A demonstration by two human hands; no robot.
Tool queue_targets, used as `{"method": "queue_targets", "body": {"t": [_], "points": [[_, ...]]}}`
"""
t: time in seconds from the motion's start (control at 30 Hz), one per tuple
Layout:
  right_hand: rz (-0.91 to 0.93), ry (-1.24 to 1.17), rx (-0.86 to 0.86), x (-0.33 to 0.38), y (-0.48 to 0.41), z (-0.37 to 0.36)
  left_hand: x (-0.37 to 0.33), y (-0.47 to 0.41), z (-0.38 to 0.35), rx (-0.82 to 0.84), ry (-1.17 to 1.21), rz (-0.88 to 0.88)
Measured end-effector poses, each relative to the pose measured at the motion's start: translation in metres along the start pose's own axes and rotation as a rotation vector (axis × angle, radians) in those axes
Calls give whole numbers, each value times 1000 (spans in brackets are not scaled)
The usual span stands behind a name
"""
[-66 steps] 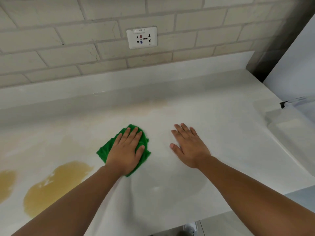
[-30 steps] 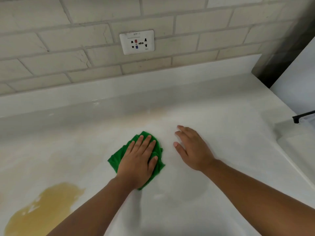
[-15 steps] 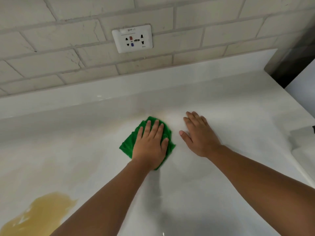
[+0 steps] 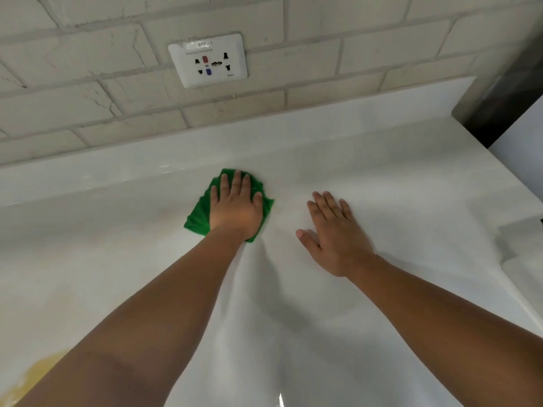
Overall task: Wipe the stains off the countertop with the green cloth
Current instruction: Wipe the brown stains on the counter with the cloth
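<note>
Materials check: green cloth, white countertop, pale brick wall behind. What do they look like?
Green cloth: soft matte fabric, possibly microfibre; it creases under the left hand.
White countertop: smooth and glossy, stone or solid surface, unclear which; it shows glare.
Pale brick wall: matte brick or tile, veined faces, recessed joints.

Showed green cloth (image 4: 197,217), small and creased, flat on glossy white countertop (image 4: 396,183) close to raised back edge. Found it pinned under left hand (image 4: 235,211), with green edges visible beyond fingers, at left side and by wrist. Showed yellow-brown stain (image 4: 38,374) at lower left of countertop, well apart from cloth, partly hidden by forearm and cut off by frame edge.
</note>
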State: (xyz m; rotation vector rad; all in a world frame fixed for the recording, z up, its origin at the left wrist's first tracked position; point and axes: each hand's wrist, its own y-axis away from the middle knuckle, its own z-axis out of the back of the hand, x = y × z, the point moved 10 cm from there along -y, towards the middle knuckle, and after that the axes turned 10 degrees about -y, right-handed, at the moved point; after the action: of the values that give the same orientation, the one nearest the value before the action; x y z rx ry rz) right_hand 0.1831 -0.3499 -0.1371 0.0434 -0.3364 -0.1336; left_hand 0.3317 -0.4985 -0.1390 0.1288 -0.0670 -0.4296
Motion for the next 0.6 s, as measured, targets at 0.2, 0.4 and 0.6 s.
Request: {"method": "queue_targets", "body": {"t": [0.2, 0.4, 0.6], "points": [[-10, 0, 20, 0, 1, 1, -43, 47, 0, -44, -61, -295], [-9, -3, 20, -1, 1, 2, 4, 78, -7, -61, -55, -405], [-3, -22, 4, 0, 0, 3, 20, -11, 1, -43, -31, -68]]}}
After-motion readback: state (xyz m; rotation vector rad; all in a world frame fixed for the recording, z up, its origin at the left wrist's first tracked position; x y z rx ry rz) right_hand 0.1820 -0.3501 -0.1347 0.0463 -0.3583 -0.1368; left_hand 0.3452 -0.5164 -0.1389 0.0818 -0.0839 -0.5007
